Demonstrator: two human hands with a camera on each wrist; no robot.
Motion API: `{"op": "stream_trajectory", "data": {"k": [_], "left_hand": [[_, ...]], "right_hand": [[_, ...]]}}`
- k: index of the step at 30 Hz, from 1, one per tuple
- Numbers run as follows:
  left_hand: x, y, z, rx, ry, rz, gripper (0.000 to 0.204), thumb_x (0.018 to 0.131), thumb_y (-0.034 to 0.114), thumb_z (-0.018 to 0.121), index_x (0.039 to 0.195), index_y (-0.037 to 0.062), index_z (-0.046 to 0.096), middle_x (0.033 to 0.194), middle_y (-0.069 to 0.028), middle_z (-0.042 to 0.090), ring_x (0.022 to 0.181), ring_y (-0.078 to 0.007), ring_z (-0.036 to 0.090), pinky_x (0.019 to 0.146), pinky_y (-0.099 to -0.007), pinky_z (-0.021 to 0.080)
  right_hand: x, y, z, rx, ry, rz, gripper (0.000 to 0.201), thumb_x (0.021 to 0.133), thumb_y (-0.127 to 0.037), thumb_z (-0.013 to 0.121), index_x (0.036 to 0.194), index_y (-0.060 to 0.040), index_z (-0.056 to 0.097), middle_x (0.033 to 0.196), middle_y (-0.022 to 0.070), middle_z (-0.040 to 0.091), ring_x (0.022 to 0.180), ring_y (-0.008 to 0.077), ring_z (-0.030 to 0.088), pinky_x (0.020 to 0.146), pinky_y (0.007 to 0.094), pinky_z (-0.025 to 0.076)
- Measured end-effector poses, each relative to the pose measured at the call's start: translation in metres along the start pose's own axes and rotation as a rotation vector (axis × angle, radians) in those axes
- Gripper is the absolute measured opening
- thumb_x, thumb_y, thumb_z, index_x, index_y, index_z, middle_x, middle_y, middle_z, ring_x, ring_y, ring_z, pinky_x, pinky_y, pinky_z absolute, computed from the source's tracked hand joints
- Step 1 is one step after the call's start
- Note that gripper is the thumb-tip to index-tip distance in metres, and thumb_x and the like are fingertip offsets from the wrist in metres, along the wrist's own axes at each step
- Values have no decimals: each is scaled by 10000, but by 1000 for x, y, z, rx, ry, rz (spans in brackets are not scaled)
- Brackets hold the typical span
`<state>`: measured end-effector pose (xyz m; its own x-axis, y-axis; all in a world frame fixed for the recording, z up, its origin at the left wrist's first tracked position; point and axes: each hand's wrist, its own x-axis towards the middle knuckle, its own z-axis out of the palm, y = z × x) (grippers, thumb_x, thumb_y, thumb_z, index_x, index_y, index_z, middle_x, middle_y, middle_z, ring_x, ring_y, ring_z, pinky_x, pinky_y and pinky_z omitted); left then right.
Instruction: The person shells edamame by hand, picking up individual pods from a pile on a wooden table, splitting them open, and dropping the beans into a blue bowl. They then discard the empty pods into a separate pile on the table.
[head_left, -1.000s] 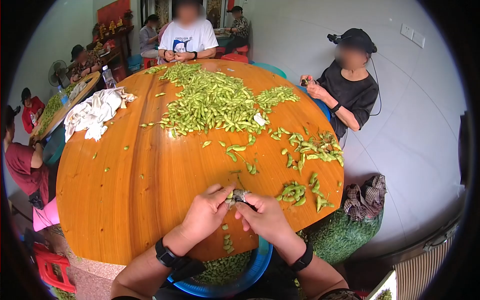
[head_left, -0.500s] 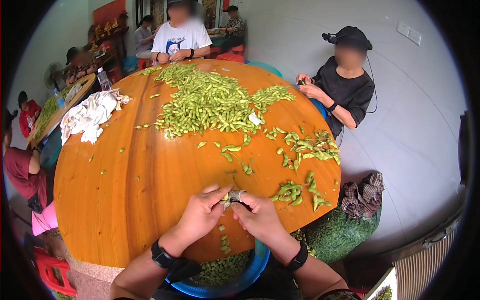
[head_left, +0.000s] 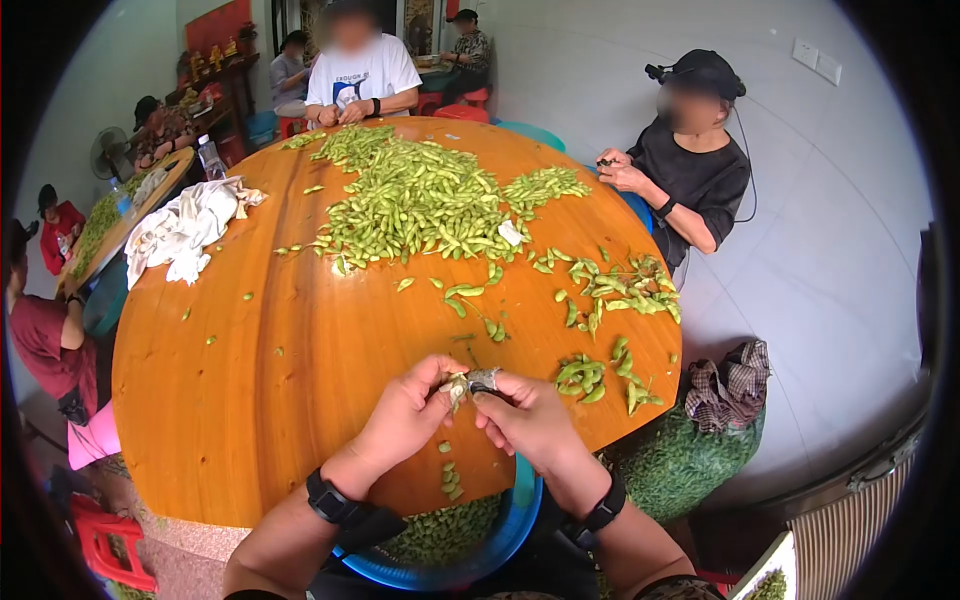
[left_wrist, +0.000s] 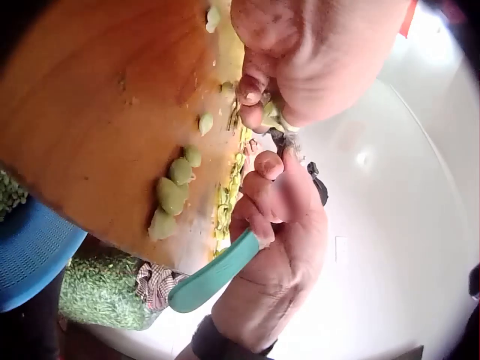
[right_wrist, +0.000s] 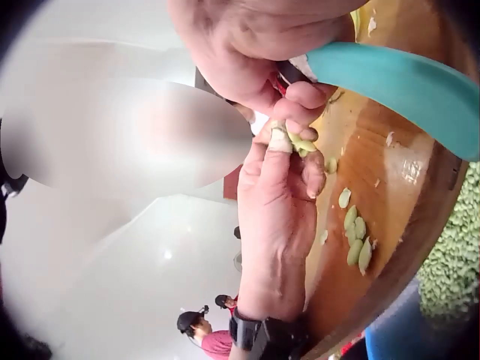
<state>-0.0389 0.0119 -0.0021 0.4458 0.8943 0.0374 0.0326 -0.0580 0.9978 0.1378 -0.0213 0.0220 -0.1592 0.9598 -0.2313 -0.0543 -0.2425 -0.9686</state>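
Above the table's near edge, my left hand (head_left: 400,422) pinches a green soybean pod (right_wrist: 302,142) between thumb and fingers. The pod looks pale and split in the head view. My right hand (head_left: 540,420) grips a tool with a curved teal handle (right_wrist: 397,79), its lower fingers curled round it. The tool's working end is mostly hidden by the fingers. A grey wrapping (head_left: 484,379) shows at the right fingertips, right beside the pod. Several shelled beans (head_left: 451,480) lie on the wood below my hands.
A blue basin (head_left: 534,505) of shelled beans (head_left: 440,537) stands below the table edge. A large pod heap (head_left: 420,200) covers the far middle; smaller piles (head_left: 580,378) lie right. White cloth (head_left: 190,230) lies left. People sit around, one at the right (head_left: 690,170). A full sack (head_left: 690,460) stands right.
Both hands have shifted slightly, with the fingertips still together. The pod in my left hand has turned and shows more of its pale side. The right hand keeps its grip on the tool.
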Motion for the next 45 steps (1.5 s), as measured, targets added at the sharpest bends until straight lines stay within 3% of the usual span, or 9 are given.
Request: {"op": "stream_trajectory", "data": {"k": [6, 12, 18, 23, 26, 35, 39, 41, 45], "left_hand": [[1, -16, -4, -65, 64, 85, 175, 985, 20, 419, 1105, 50, 543, 899, 0, 586, 658, -42, 511, 558, -176, 404], [2, -3, -5, -313, 30, -87, 266, 958, -9, 394, 1153, 48, 566, 896, 3, 576, 664, -36, 459, 572, -178, 386], [-9, -4, -18, 336, 60, 5, 279, 912, -27, 435, 1075, 49, 648, 886, -8, 587, 689, -74, 493, 605, -196, 405], [-4, 34, -5, 1126, 141, 292, 227, 818, -17, 585, 1017, 52, 671, 960, -112, 623, 818, -305, 578, 739, -354, 485], [41, 35, -2, 1125, 142, 468, 224, 796, 5, 623, 1008, 59, 671, 1007, -122, 613, 903, -352, 576, 800, -407, 489], [108, 11, 9, 1102, -38, 358, 232, 807, -6, 604, 1030, 43, 647, 954, -138, 604, 854, -373, 619, 759, -412, 514], [74, 22, 23, 953, -7, 363, 217, 857, 3, 597, 1066, 27, 652, 900, -114, 639, 751, -288, 647, 694, -360, 523], [53, 33, 31, 524, -13, 127, 239, 910, 15, 577, 1139, 21, 646, 873, -92, 667, 677, -154, 623, 635, -289, 508], [26, 25, 27, 359, -34, 89, 279, 940, 23, 557, 1211, 30, 623, 903, -74, 679, 664, -73, 575, 610, -244, 490]], "right_hand": [[-2, 2, 8, -35, 34, -52, 134, 930, -123, 578, 1018, -77, 669, 677, -21, 569, 486, 35, 486, 402, 198, 370], [1, 5, 2, 8, 93, -77, 144, 938, -130, 574, 1037, -70, 660, 683, -15, 577, 476, 35, 482, 390, 198, 368], [-12, 2, -56, -44, 325, -89, 112, 931, -104, 559, 979, -69, 653, 664, -28, 575, 471, 29, 461, 402, 190, 348], [-16, 24, -119, -396, 439, -219, 105, 907, -54, 538, 857, -9, 620, 627, 11, 565, 516, 88, 490, 494, 260, 395], [-15, 32, -113, -418, 421, -320, 103, 900, -37, 538, 823, 4, 594, 612, 27, 552, 552, 104, 515, 525, 276, 416], [-32, 7, -102, -218, 267, -117, 112, 938, -73, 535, 853, -9, 570, 656, 8, 561, 519, 66, 506, 480, 235, 398], [-19, -4, -83, -75, 122, -78, 113, 957, -109, 533, 926, -18, 592, 705, 5, 596, 506, 50, 514, 430, 204, 395], [-7, 0, -74, 41, 7, -22, 153, 968, -117, 532, 1037, -9, 617, 757, 10, 630, 514, 46, 530, 420, 187, 404], [-5, 1, -56, 133, -92, 0, 216, 963, -146, 545, 1123, -22, 620, 774, 18, 629, 532, 55, 546, 424, 194, 413]]}}
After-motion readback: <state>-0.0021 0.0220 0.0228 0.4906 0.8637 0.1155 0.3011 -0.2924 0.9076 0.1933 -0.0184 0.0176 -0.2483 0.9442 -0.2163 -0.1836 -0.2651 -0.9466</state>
